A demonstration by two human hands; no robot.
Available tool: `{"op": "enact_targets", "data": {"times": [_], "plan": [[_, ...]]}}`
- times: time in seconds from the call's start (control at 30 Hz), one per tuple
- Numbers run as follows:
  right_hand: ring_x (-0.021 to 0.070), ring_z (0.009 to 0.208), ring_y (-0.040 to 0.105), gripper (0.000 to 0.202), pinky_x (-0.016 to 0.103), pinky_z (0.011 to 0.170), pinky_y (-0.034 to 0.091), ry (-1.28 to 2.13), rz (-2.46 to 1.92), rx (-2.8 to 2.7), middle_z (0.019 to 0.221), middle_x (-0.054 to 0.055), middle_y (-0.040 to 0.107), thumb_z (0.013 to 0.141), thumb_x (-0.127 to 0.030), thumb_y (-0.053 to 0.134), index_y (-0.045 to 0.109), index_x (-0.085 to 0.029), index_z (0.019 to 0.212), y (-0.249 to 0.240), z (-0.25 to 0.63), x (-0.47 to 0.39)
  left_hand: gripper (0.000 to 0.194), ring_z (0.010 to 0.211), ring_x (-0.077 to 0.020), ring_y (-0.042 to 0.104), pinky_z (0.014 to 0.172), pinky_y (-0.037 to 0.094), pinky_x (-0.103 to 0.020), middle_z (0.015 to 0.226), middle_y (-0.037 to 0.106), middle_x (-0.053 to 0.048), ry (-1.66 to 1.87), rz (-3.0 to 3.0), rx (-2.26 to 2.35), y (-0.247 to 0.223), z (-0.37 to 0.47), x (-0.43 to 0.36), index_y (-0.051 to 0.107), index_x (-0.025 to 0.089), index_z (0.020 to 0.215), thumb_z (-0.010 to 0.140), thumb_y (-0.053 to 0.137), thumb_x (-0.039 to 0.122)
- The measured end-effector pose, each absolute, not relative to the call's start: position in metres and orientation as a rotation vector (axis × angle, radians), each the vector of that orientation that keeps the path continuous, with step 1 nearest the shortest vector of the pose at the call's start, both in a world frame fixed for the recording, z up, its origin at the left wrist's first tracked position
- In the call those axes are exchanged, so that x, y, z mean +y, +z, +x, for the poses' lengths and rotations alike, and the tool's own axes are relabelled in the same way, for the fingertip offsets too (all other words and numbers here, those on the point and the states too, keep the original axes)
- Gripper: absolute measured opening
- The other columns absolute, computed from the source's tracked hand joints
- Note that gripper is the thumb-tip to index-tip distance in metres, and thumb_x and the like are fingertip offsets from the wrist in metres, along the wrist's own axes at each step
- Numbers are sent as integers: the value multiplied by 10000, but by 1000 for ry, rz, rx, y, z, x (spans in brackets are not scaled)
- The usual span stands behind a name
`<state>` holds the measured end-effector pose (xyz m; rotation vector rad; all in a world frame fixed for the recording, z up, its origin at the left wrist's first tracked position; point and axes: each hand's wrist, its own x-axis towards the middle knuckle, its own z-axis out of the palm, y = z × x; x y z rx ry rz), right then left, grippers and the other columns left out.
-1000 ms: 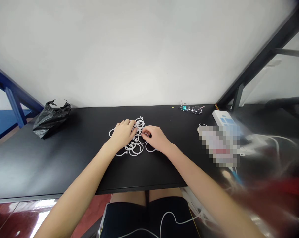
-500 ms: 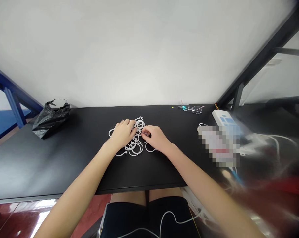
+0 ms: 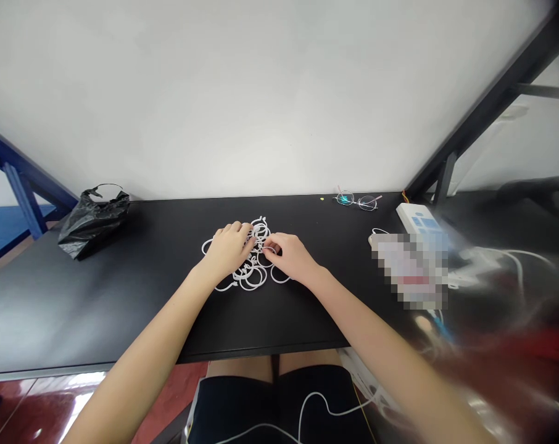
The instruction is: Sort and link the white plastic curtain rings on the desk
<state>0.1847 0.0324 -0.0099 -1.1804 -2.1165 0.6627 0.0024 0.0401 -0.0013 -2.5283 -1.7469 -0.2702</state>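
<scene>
A pile of white curtain rings (image 3: pixel 253 279), thin hoops with small knobbed ends, lies tangled on the black table (image 3: pixel 159 320). My left hand (image 3: pixel 231 250) rests over the left part of the pile with its fingers extended, covering some of the rings. At the pile's right side, my right hand (image 3: pixel 289 251) has thumb and fingertips closed on the edge of one white curtain ring (image 3: pixel 266 265). Another ring (image 3: pixel 279 275) lies partly beneath that hand.
A black plastic bag (image 3: pixel 94 222) stands at the far left. Eyeglasses (image 3: pixel 357 200) lie near the wall. On the right are a white power strip (image 3: pixel 418 219), a pixelated item (image 3: pixel 409 271) and clear plastic with cables. A white cable (image 3: pixel 316 394) crosses my lap.
</scene>
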Motion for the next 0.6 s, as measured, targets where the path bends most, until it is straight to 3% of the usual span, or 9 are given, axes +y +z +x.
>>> {"op": "enact_targets", "data": {"times": [0.6], "plan": [[109,665,514,94,240,631,347,653,-1212,-2125,740,-10,592,833,-144,596,598,-177,745,-7,184,30,306,993,-277,599,849,460,-405,1070,619,-121,-249,-2527,-1730,-2,3,40,532,176,1189,977,360,314]]}}
